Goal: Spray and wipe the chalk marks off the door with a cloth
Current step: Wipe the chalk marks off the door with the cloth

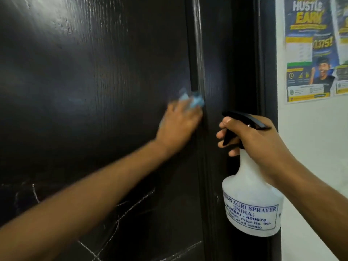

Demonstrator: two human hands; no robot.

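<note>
Across the left and centre: dark wood-grain door (94, 72), glossy, with pale smears up top. Lower on the panel, white chalk marks (120, 219) in thin crossing lines, reaching from the left edge toward the door's right edge.

Reaching up from the bottom left, bare forearm and left hand (178, 127), blurred, pressed against the door near its right edge. Bunched under the palm and poking out above the fingers, light blue cloth (60, 99), touching the panel just beside the vertical black handle bar (194, 53). Finger spread hard to tell through the blur; seem curled over the cloth.

Further right, dark door frame (244, 72).

In front of the frame, right hand (258, 144) wrapped round the neck of a white spray bottle (252, 200); thumb on top of the black spray head (243, 121), fingers curled at the trigger. Bottle upright, held off the door, printed label facing the camera.

Far right, white wall (310, 147) with colourful posters (312, 49) stuck high up.
</note>
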